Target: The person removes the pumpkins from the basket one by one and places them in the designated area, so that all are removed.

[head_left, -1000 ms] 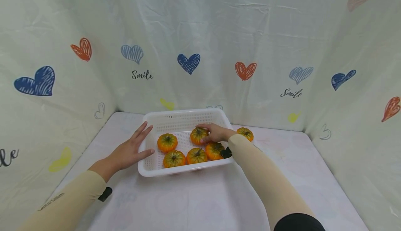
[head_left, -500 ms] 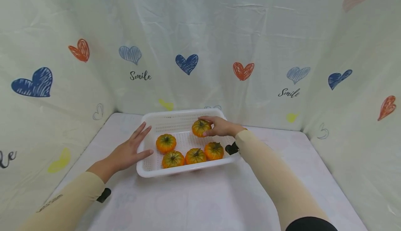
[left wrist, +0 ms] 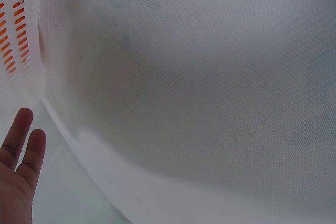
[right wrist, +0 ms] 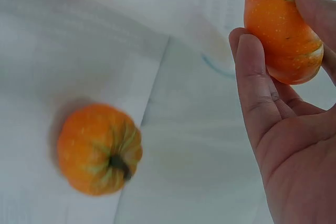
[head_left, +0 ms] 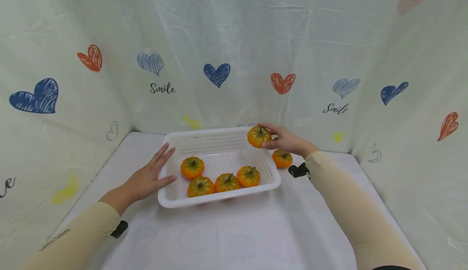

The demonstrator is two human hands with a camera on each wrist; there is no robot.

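My right hand (head_left: pixel 287 140) grips a small orange-and-green pumpkin (head_left: pixel 258 136) between thumb and fingers, raised over the basket's back right corner. In the right wrist view the held pumpkin (right wrist: pixel 283 30) shows its orange side. A white perforated plastic basket (head_left: pixel 219 199) contains several more small pumpkins (head_left: pixel 227 182), most of them along its front wall. Another pumpkin (head_left: pixel 282 159) sits on the table just outside the basket's right wall, below my right hand. My left hand (head_left: pixel 144 180) lies with fingers spread and straight at the basket's left rim, holding nothing.
A white cloth covers the table (head_left: pixel 234 237). Behind and at both sides hangs a pale curtain (head_left: pixel 248 38) printed with hearts and the word "Smile". The back edge of the table meets this curtain close behind the basket.
My right hand has lifted the pumpkin from the basket floor and carried it right and back to the right rim. The left hand has stayed at the left rim.
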